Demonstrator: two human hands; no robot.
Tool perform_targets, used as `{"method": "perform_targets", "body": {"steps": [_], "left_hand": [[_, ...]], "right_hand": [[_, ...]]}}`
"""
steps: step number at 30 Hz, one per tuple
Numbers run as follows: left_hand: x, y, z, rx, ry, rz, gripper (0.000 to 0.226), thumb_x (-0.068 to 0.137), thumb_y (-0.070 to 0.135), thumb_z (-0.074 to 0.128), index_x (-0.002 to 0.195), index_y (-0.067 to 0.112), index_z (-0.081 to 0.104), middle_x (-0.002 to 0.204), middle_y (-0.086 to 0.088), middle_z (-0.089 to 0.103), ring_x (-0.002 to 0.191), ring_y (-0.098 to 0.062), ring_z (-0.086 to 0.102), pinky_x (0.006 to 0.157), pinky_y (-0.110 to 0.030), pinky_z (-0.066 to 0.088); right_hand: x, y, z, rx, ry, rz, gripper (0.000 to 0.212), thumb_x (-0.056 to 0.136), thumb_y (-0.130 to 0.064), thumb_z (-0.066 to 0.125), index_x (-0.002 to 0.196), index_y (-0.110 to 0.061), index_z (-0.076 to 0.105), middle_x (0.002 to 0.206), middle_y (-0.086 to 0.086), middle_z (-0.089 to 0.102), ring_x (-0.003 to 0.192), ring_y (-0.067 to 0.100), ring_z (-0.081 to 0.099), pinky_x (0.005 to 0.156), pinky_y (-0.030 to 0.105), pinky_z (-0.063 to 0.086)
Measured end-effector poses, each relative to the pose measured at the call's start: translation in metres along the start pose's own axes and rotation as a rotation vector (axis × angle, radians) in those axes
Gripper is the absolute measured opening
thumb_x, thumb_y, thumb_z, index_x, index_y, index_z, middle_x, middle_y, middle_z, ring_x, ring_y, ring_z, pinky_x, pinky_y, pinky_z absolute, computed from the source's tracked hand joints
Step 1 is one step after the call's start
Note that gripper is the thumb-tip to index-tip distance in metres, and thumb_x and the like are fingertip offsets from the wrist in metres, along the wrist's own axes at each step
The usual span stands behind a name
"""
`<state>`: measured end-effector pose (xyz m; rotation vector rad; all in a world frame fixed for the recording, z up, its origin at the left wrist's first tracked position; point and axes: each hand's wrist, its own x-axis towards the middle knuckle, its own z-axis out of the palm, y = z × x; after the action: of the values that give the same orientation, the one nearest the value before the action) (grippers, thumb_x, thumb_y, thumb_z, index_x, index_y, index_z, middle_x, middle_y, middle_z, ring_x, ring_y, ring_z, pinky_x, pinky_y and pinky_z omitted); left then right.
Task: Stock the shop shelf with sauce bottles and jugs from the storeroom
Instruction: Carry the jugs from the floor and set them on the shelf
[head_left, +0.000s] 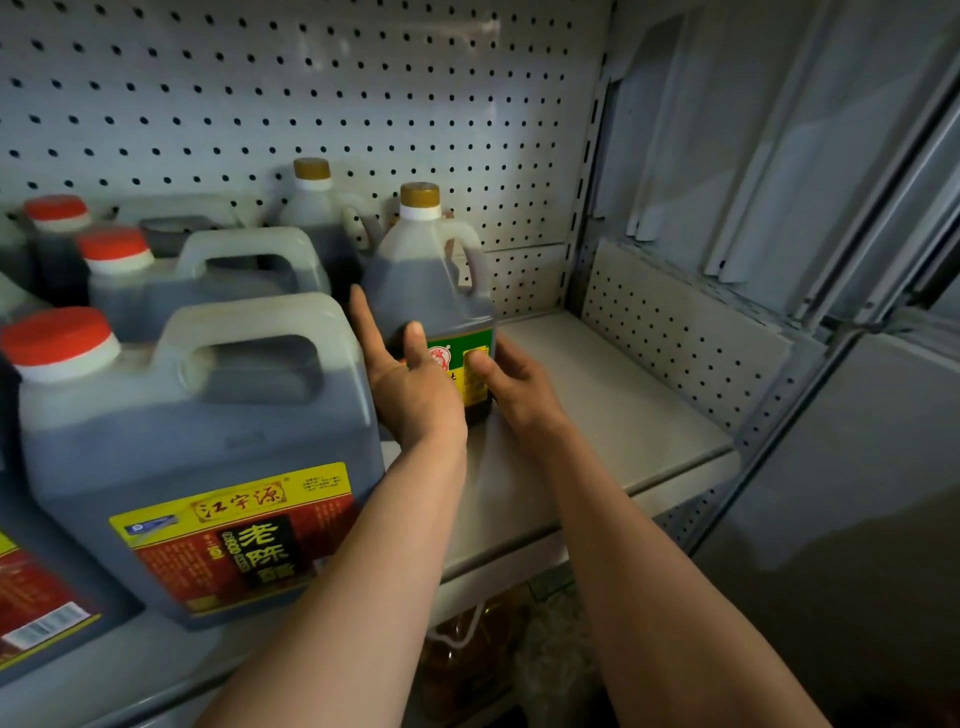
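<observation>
A dark sauce jug with a gold cap (427, 280) stands upright on the grey shelf (613, 395), with a green and yellow label low on its front. My left hand (410, 384) lies against its left front, fingers straight. My right hand (511, 387) grips its right side, thumb on the label. A second gold-capped jug (319, 218) stands behind it by the pegboard. Large red-capped jugs of dark vinegar (197, 447) fill the shelf to the left.
The pegboard back wall (363, 93) and a perforated side panel (675, 338) close in the shelf. Bare shelf lies right of the held jug. Below the shelf edge stands an amber bottle (467, 649). Grey panels line the right.
</observation>
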<state>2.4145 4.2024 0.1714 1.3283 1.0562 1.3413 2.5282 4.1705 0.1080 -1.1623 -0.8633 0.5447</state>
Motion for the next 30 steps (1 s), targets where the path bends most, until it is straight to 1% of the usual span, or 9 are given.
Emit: {"method": "perform_targets", "body": {"steps": [3,7,11,14,17,20,23,26,30], "left_hand": [[-0.0003,0.0004,-0.0006,-0.003,0.000,0.005,0.060,0.103,0.025,0.050,0.154,0.044,0.024,0.161,-0.002,0.026,0.142,-0.023,0.037,0.109,-0.035,0.034],[-0.0010,0.0010,-0.0006,-0.009,-0.006,-0.001,0.060,0.103,0.025,0.050,0.154,0.044,0.024,0.161,0.000,0.027,0.141,-0.023,0.038,0.109,-0.037,0.036],[0.0016,-0.0012,0.0000,0.008,-0.003,-0.004,0.062,0.102,0.028,0.050,0.153,0.049,0.022,0.161,0.001,0.026,0.143,-0.026,0.036,0.113,-0.047,0.036],[0.0032,-0.0010,0.0004,0.015,-0.005,-0.013,0.062,0.102,0.030,0.051,0.153,0.049,0.020,0.162,0.003,0.025,0.145,-0.026,0.034,0.112,-0.051,0.036],[0.0013,0.0001,-0.0009,0.033,-0.002,-0.021,0.063,0.102,0.032,0.050,0.155,0.045,0.018,0.164,0.005,0.022,0.146,-0.026,0.031,0.114,-0.048,0.034],[-0.0018,0.0024,-0.0023,0.031,-0.004,-0.034,0.063,0.103,0.032,0.050,0.156,0.041,0.017,0.164,0.005,0.020,0.147,-0.025,0.029,0.111,-0.041,0.033],[-0.0018,0.0036,-0.0034,0.029,-0.010,-0.038,0.063,0.103,0.032,0.050,0.156,0.041,0.017,0.164,0.005,0.020,0.147,-0.025,0.029,0.111,-0.040,0.032],[-0.0017,0.0046,-0.0048,0.014,-0.017,-0.045,0.062,0.103,0.032,0.050,0.155,0.042,0.018,0.164,0.006,0.022,0.145,-0.024,0.032,0.108,-0.038,0.034],[-0.0032,0.0066,-0.0047,0.029,-0.015,-0.068,0.061,0.104,0.032,0.048,0.156,0.041,0.016,0.164,0.005,0.021,0.145,-0.023,0.033,0.105,-0.035,0.032]], "right_hand": [[-0.0010,-0.0003,0.0010,0.012,0.007,0.002,0.036,0.098,0.000,0.055,0.134,0.003,0.056,0.114,0.002,0.073,0.103,0.011,0.069,0.089,0.025,0.054],[-0.0012,0.0001,0.0026,0.019,0.019,0.009,0.038,0.098,0.001,0.056,0.136,0.001,0.056,0.113,-0.005,0.075,0.105,0.010,0.068,0.091,0.025,0.053],[-0.0036,-0.0031,0.0043,0.022,0.028,0.017,0.041,0.098,0.002,0.055,0.138,0.003,0.055,0.114,0.001,0.072,0.100,0.008,0.070,0.085,0.022,0.054],[-0.0039,-0.0039,0.0051,0.020,0.036,0.019,0.039,0.099,0.001,0.055,0.138,0.001,0.056,0.117,0.003,0.072,0.102,0.008,0.069,0.086,0.022,0.054],[-0.0048,-0.0049,0.0065,0.008,0.038,0.033,0.036,0.099,-0.001,0.056,0.134,-0.007,0.059,0.112,-0.008,0.075,0.103,0.008,0.069,0.087,0.022,0.054],[-0.0059,-0.0059,0.0064,0.002,0.035,0.028,0.034,0.098,-0.003,0.056,0.132,-0.007,0.060,0.118,0.001,0.073,0.106,0.013,0.068,0.091,0.026,0.054],[-0.0057,-0.0057,0.0061,-0.008,0.030,0.031,0.036,0.100,-0.003,0.055,0.136,-0.003,0.057,0.126,0.012,0.067,0.106,0.012,0.067,0.091,0.025,0.054],[-0.0047,-0.0050,0.0061,-0.006,0.035,0.038,0.040,0.100,-0.004,0.055,0.140,0.000,0.054,0.132,0.015,0.064,0.108,0.013,0.066,0.092,0.025,0.054],[-0.0050,-0.0062,0.0089,-0.034,0.036,0.050,0.038,0.100,-0.006,0.056,0.138,-0.001,0.056,0.131,0.015,0.065,0.109,0.015,0.066,0.092,0.026,0.054]]}}
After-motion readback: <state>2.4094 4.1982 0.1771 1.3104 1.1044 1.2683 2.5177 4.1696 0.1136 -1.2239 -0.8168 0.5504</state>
